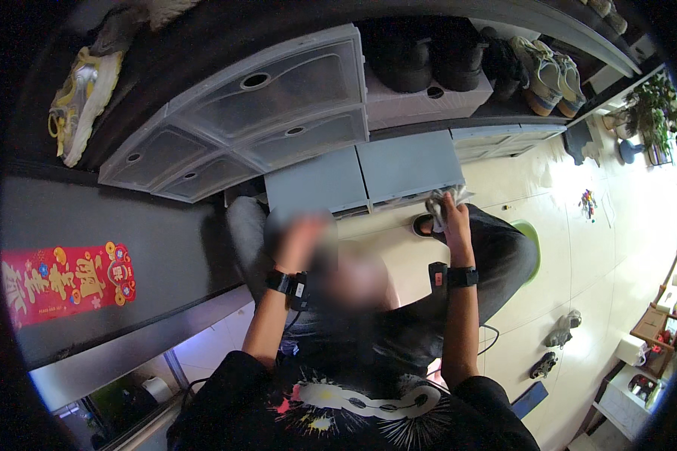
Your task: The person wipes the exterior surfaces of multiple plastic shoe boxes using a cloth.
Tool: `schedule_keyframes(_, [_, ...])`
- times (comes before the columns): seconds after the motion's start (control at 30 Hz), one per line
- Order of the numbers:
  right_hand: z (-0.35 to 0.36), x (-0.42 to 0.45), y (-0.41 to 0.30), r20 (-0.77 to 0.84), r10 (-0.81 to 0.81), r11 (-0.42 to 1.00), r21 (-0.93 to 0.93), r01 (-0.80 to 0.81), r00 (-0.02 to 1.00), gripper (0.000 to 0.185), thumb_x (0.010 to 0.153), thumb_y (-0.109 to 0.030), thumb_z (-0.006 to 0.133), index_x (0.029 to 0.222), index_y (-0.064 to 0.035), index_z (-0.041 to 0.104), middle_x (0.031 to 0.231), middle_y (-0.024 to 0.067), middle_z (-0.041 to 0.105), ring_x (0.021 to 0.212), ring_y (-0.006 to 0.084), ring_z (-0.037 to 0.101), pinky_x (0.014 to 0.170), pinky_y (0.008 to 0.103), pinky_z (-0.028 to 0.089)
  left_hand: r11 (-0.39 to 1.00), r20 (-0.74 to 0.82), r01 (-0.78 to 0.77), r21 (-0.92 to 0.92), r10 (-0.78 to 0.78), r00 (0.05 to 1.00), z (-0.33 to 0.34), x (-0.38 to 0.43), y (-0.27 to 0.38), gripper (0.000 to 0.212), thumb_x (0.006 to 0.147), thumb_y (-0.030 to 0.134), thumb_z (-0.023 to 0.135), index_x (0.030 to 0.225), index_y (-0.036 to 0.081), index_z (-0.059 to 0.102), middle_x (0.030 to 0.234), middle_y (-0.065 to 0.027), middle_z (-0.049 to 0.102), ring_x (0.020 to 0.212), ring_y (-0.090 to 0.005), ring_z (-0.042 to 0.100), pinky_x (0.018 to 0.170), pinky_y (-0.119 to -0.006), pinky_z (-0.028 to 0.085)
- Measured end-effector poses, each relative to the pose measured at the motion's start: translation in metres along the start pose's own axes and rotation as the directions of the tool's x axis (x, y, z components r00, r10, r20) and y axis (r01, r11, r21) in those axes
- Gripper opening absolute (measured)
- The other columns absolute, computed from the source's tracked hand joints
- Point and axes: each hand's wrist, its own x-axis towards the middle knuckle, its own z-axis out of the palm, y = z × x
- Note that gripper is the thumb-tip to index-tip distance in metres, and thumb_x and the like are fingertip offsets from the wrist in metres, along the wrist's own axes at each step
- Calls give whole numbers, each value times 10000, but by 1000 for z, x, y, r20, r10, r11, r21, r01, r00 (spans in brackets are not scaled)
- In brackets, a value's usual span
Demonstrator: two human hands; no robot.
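My right hand [457, 221] is shut on a crumpled grey-and-white cloth [443, 204], held in front of my right knee beside the near edge of a grey-blue box top [409, 163]. Much of my left hand [300, 241] lies under a blurred patch near my left knee, so its fingers and anything in them cannot be made out. A second grey-blue box top [316, 177] is just beyond it. Between my arms, another blurred patch hides part of my lap and the floor. Each wrist wears a black strap with a small device.
Translucent plastic shoe boxes [293, 96] are stacked on the dark shelf, with black shoes [457, 65] and pale sneakers [547, 76] to their right. A dark panel [169, 225] bears a red banner. A green basin [533, 248] and loose shoes [564, 330] are on the tiled floor.
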Motion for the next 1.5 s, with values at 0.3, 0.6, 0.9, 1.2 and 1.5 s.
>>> schedule_keyframes(0.3, [30, 48, 7, 24, -229, 949, -218, 229, 973, 170, 852, -153, 606, 870, 14, 577, 719, 55, 593, 597, 135, 526, 506, 304, 425, 913, 224, -344, 221, 296, 929, -29, 43, -23, 217, 882, 134, 470, 1064, 80, 576, 1015, -96, 582, 955, -236, 535, 864, -358, 414])
schedule_keyframes(0.6, [59, 135, 10, 112, -182, 950, -238, 204, 977, 165, 879, -160, 575, 891, 5, 570, 794, 56, 607, 665, 137, 567, 562, 291, 455, 967, 3, -219, 133, 221, 975, -49, 113, 5, 126, 874, -10, 507, 753, -23, 541, 1166, -251, 516, 1144, -345, 487, 1028, -437, 391])
schedule_keyframes(0.9, [73, 127, -3, 79, -156, 975, -148, 167, 985, 112, 860, -104, 590, 867, 3, 555, 749, 42, 578, 636, 139, 541, 545, 299, 444, 695, 261, -417, 585, 325, 909, -94, 154, -24, 135, 897, 22, 492, 992, -70, 519, 1141, -198, 528, 1076, -303, 525, 972, -388, 440])
schedule_keyframes(1.2, [65, 141, 1, 176, -103, 942, -298, 153, 979, 72, 872, -80, 556, 874, -8, 560, 746, 49, 582, 634, 142, 561, 539, 283, 450, 745, 396, -418, 520, 223, 891, -99, 153, -4, 249, 909, 52, 443, 1121, -75, 468, 1153, -198, 532, 1079, -281, 529, 963, -366, 441])
schedule_keyframes(1.5, [105, 43, -6, 657, 182, 940, -335, 67, 732, 198, 857, -144, 614, 979, 11, 602, 888, 58, 635, 753, 153, 597, 672, 310, 505, 936, 287, 346, -61, -315, 904, 28, 5, 30, 307, 926, 259, 495, 1140, 39, 511, 1134, -123, 577, 1036, -211, 560, 867, -342, 471])
